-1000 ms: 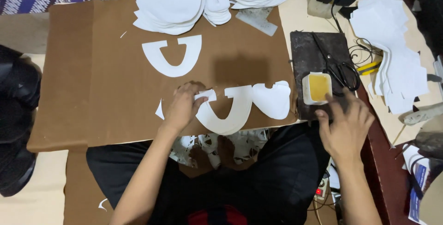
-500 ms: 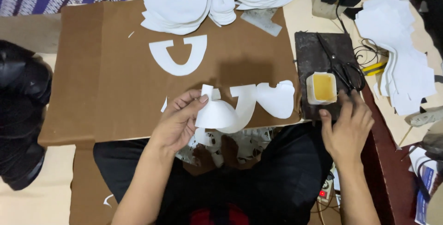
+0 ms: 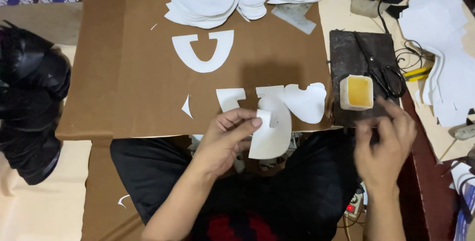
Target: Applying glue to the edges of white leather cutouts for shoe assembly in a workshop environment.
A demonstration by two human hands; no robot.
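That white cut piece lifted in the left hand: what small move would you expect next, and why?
Probably the right hand comes across to the white cut piece. The left hand pinches that piece clear of the brown board, while the right hand is empty, blurred, just beside the small tub of yellow paste, perhaps carrying some on a fingertip, though I cannot see that.

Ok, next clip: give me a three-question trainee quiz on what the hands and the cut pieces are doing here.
1. True or false: the left hand holds a white curved cut-out piece lifted off the brown cardboard sheet.
2. Which lies closest to the right hand? A) black scissors B) small white tub of yellow paste C) white U-shaped cut-out
3. Fill in: the tub and the scissors sit on a dark ____ slab.

Key: 1 true; 2 B; 3 rectangular.
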